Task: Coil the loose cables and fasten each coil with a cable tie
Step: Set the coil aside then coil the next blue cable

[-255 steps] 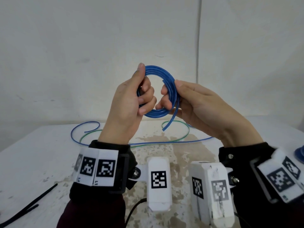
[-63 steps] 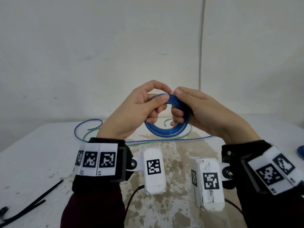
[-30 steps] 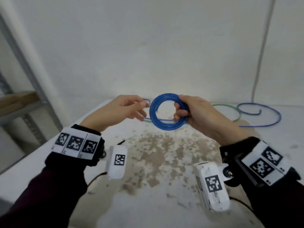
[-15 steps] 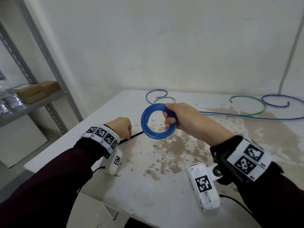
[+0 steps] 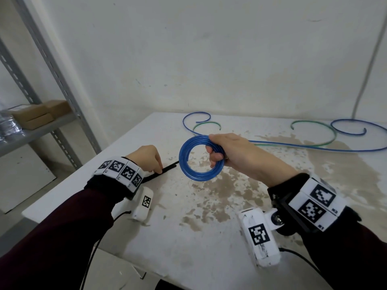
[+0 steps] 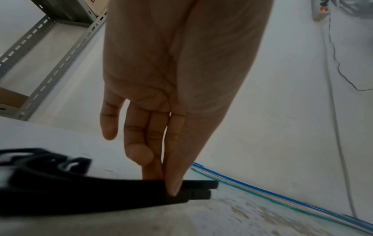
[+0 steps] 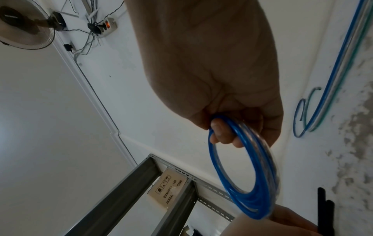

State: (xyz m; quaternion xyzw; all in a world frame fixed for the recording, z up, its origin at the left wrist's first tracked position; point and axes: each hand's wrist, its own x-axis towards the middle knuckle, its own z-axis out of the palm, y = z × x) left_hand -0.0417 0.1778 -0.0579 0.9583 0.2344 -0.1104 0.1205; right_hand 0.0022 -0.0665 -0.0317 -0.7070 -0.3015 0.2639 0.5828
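Note:
My right hand (image 5: 217,152) grips a wound blue cable coil (image 5: 200,177) and holds it upright above the table. The right wrist view shows the fingers (image 7: 222,135) curled through the blue coil (image 7: 252,206). My left hand (image 5: 159,168) is down on the table at the left. There its thumb and fingers (image 6: 171,183) pinch the ends of black cable ties (image 6: 101,196) that lie flat. These cable ties (image 5: 170,166) point toward the coil. Loose blue cable (image 5: 314,147) and green cable (image 5: 333,136) lie uncoiled along the back of the table.
The stained white table (image 5: 188,237) ends close to my left hand, with floor beyond. A grey metal rack (image 5: 52,59) with cardboard boxes (image 5: 35,116) stands at the left. The wall is right behind the table, with a conduit (image 5: 366,70) at the right.
My left hand let go of the coil and dropped left to the black cable ties on the table. The right hand alone keeps the coil. My view swung left.

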